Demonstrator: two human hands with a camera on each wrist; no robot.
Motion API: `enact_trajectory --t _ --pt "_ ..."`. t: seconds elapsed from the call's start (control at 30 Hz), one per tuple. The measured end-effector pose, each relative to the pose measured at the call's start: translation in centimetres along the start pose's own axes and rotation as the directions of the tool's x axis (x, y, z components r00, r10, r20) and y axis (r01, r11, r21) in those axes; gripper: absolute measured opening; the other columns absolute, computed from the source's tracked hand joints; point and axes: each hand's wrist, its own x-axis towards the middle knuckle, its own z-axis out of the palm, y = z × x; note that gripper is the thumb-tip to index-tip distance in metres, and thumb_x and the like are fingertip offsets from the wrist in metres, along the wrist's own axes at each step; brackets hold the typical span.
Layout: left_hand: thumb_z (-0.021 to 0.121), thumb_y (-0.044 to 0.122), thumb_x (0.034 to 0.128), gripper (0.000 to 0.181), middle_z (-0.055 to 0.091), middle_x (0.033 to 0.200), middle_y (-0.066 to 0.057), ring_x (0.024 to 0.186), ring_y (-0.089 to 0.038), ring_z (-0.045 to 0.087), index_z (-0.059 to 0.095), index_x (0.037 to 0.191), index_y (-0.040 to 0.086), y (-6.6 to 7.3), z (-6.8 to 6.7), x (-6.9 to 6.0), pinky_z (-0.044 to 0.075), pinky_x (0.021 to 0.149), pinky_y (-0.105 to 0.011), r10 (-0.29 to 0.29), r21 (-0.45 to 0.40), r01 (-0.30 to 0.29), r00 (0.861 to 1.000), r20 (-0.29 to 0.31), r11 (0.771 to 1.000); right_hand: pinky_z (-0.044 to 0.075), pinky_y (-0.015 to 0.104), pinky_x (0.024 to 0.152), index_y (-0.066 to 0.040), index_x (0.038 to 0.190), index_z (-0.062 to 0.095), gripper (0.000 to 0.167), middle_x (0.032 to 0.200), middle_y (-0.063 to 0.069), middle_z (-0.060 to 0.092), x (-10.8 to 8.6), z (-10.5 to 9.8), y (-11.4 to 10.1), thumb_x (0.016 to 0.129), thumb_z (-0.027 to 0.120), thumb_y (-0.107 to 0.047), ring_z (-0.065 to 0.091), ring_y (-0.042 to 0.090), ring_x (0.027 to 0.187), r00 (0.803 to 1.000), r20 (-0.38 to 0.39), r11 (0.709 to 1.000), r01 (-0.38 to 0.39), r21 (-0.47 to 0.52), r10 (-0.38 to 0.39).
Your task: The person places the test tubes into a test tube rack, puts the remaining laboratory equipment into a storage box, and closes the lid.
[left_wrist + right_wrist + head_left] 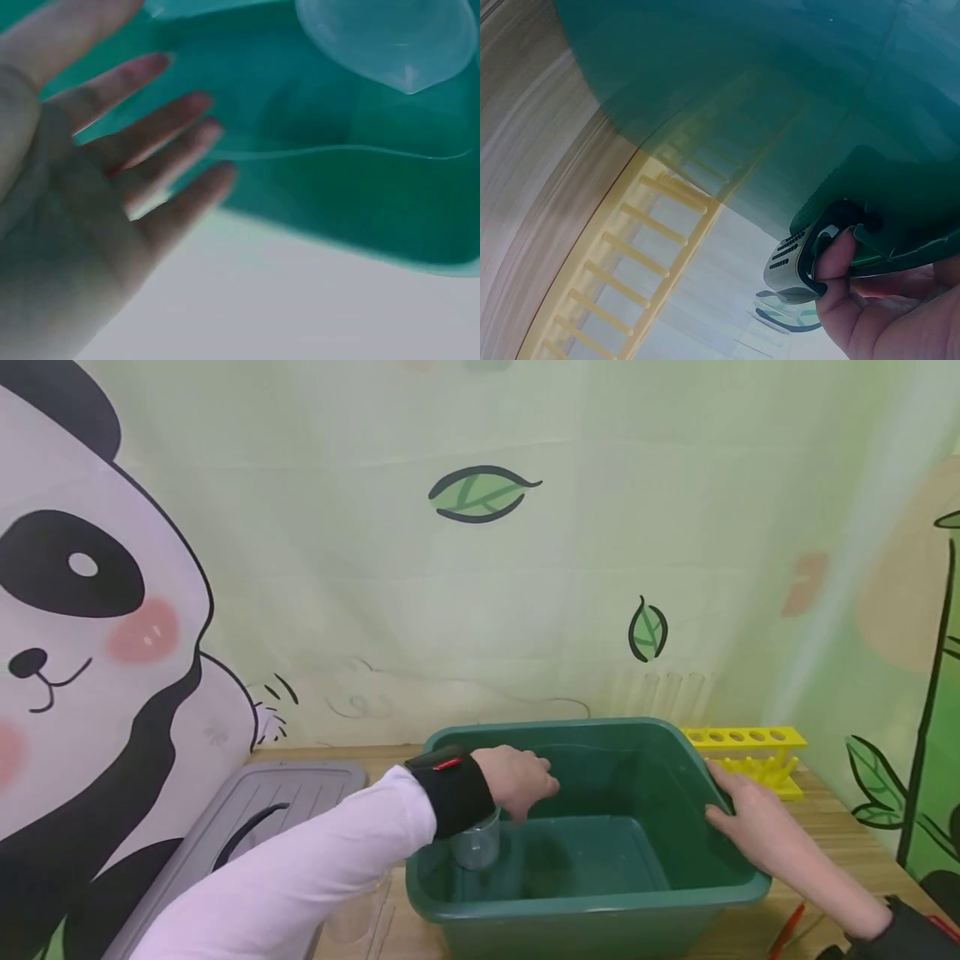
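Note:
A deep green plastic tub (pixel 592 906) stands on the wooden table. My left hand (pixel 517 779) reaches over its left part, fingers loosely extended and holding nothing; the left wrist view shows the palm and spread fingers. Below that wrist, inside the tub, stands a clear beaker (pixel 477 846), partly hidden by the wrist; its spouted rim appears in the left wrist view. My right hand (pixel 753 818) grips the tub's right rim. In the right wrist view the thumb lies against a grey and black clip (pixel 799 259) at that rim.
A yellow test tube rack (pixel 746 737) stands behind the right hand, with clear tubes rising at the back. A grey lid (pixel 300 777) with a black handle lies left of the tub. A red, pen-like item (pixel 787 931) lies at the front right.

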Motion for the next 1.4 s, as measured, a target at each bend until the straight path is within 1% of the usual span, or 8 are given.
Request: enact_trajectory --t 0.1,0.17,0.27,0.33,0.47,0.87,1.13,1.4 --pt "0.066 0.016 0.0828 0.028 0.054 0.094 0.003 0.080 -0.009 0.049 0.061 0.110 0.015 -0.8 -1.1 -1.9 0.041 0.056 -0.020 0.061 -0.058 -0.077 0.970 -0.234 0.995 0.045 0.049 0.069 0.020 0.128 0.027 0.059 0.118 0.040 0.040 0.0 0.0 0.0 0.084 0.058 -0.003 0.050 0.044 0.096 1.000 0.008 1.000 -0.004 0.004 0.004" --pt "0.062 0.013 0.0848 0.018 0.051 0.085 0.001 0.073 -0.009 0.048 0.062 0.102 0.011 -1.7 -1.5 -3.2 0.038 0.054 -0.019 0.074 -0.062 -0.107 0.914 -0.398 0.992 0.046 0.048 0.068 0.020 0.129 0.027 0.059 0.118 0.040 0.040 0.0 0.0 0.0 0.084 0.058 -0.003 0.051 0.043 0.095 1.000 0.012 1.000 -0.005 0.008 0.005" --pt "0.061 0.008 0.0848 0.009 0.047 0.078 -0.001 0.064 -0.011 0.044 0.060 0.093 0.006 -3.1 -1.7 -5.2 0.037 0.053 -0.020 0.030 -0.113 -0.121 0.802 -0.597 0.986 0.046 0.048 0.068 0.020 0.129 0.026 0.059 0.118 0.040 0.040 0.0 0.0 0.0 0.085 0.057 -0.003 0.051 0.043 0.095 1.000 0.015 1.000 -0.010 0.013 0.010" --pt "0.061 0.006 0.0845 0.009 0.048 0.079 -0.002 0.063 -0.011 0.046 0.060 0.093 0.004 -4.1 -1.5 -6.6 0.039 0.055 -0.021 -0.039 -0.175 -0.108 0.739 -0.673 0.979 0.046 0.048 0.068 0.020 0.129 0.026 0.059 0.119 0.040 0.039 0.0 -0.1 0.0 0.085 0.057 -0.003 0.050 0.044 0.096 1.000 0.016 1.000 -0.014 0.013 0.014" --pt "0.062 0.004 0.0834 0.011 0.053 0.084 -0.007 0.063 -0.014 0.050 0.060 0.094 0.002 -5.6 -0.2 -9.0 0.040 0.054 -0.023 -0.209 -0.322 -0.035 0.691 -0.692 0.946 0.045 0.049 0.069 0.020 0.129 0.026 0.059 0.119 0.040 0.039 -0.1 -0.1 0.0 0.085 0.057 -0.003 0.050 0.044 0.097 0.999 0.020 1.000 -0.026 0.010 0.026" --pt "0.063 0.003 0.0806 0.007 0.050 0.074 -0.003 0.063 -0.017 0.049 0.059 0.087 0.002 -9.1 7.2 -11.4 0.042 0.055 -0.030 -0.449 -0.504 0.157 0.715 -0.535 0.849 0.046 0.047 0.067 0.020 0.129 0.026 0.059 0.118 0.040 0.040 -0.1 -0.1 0.1 0.085 0.057 -0.004 0.052 0.041 0.093 1.000 0.011 1.000 -0.017 -0.002 0.017" --pt "0.064 0.012 0.0827 0.010 0.054 0.071 0.000 0.056 -0.012 0.045 0.060 0.086 0.004 -9.2 10.0 -12.8 0.040 0.051 -0.030 -0.489 -0.565 0.266 0.823 -0.289 0.781 0.045 0.049 0.070 0.021 0.128 0.028 0.058 0.118 0.040 0.040 -0.2 0.0 0.1 0.085 0.057 -0.003 0.049 0.044 0.097 1.000 0.008 1.000 -0.018 -0.007 0.019" --pt "0.070 0.014 0.0784 0.016 0.055 0.074 -0.002 0.058 -0.013 0.048 0.059 0.086 0.004 -7.8 14.0 -13.0 0.042 0.052 -0.032 -0.499 -0.622 0.306 0.852 -0.159 0.721 0.046 0.048 0.069 0.020 0.129 0.027 0.059 0.119 0.040 0.040 0.0 -0.1 0.1 0.085 0.057 -0.004 0.051 0.042 0.096 1.000 0.015 1.000 -0.023 -0.007 0.023"
